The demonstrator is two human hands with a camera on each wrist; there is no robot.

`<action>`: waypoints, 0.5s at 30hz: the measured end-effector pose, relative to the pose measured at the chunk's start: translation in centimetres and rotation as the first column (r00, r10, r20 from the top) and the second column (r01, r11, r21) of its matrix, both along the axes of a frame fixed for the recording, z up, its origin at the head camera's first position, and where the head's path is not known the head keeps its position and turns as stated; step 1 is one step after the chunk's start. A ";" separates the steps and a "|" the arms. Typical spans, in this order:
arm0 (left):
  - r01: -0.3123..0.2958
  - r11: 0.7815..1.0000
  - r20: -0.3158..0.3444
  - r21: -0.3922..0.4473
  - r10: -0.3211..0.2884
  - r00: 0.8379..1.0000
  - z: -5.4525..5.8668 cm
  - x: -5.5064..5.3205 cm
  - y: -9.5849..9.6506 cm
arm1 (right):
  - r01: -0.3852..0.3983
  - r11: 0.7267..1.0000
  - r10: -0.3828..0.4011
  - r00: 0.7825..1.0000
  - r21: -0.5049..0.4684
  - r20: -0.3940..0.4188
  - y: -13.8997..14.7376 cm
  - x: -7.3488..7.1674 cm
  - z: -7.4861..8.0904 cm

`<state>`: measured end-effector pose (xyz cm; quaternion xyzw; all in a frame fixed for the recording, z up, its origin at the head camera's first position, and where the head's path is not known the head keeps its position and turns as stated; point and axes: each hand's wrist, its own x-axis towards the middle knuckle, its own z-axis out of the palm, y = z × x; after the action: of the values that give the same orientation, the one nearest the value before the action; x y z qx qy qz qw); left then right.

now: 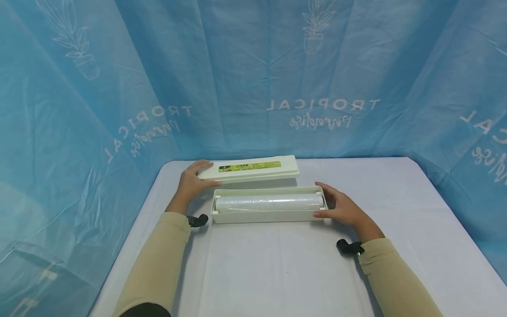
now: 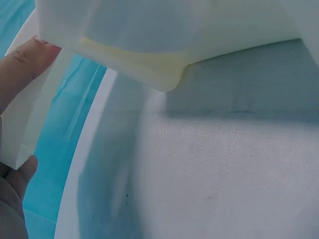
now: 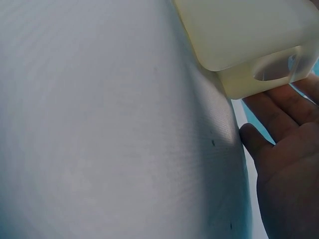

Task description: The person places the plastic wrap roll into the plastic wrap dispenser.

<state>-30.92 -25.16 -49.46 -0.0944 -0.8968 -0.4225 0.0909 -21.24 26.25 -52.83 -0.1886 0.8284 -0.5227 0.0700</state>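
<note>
A long white plastic lid point(image 1: 253, 175) with a yellow-green label is gripped at its left end by my left hand point(image 1: 191, 184). It hangs behind the box, slightly tilted, its right end higher. In the left wrist view, the lid's end point(image 2: 25, 124) sits between thumb and fingers. The white box point(image 1: 269, 216) stands without its lid in front. Inside it lies a clear, shiny roll of plastic wrap point(image 1: 269, 202). My right hand point(image 1: 344, 210) holds the box's right end, thumb at the front corner, fingers at the back. An oval opening shows in the box end point(image 3: 239, 82).
A white cloth covers the table point(image 1: 277, 273). Blue curtains point(image 1: 245, 79) with mirrored lettering and plant prints hang behind it and along both sides. A small black camera mount sits on each wrist, left point(image 1: 198, 220) and right point(image 1: 348, 247).
</note>
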 end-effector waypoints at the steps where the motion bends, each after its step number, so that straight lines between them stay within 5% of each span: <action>1: 0.002 1.000 0.003 0.002 -0.002 1.000 0.1 0.0 0.0 | 0.002 1.000 -0.002 1.000 0.003 0.000 0.0 0.0 0.0; 15: 0.042 0.999 -0.010 0.004 -0.042 0.999 1.2 0.2 1.1 | 0.020 0.999 -0.020 1.000 0.033 0.007 0.0 0.0 0.0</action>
<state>-30.68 -24.08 -48.22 -0.1151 -0.8933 -0.4257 0.0868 -21.23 26.29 -52.83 -0.1772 0.8385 -0.5104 0.0710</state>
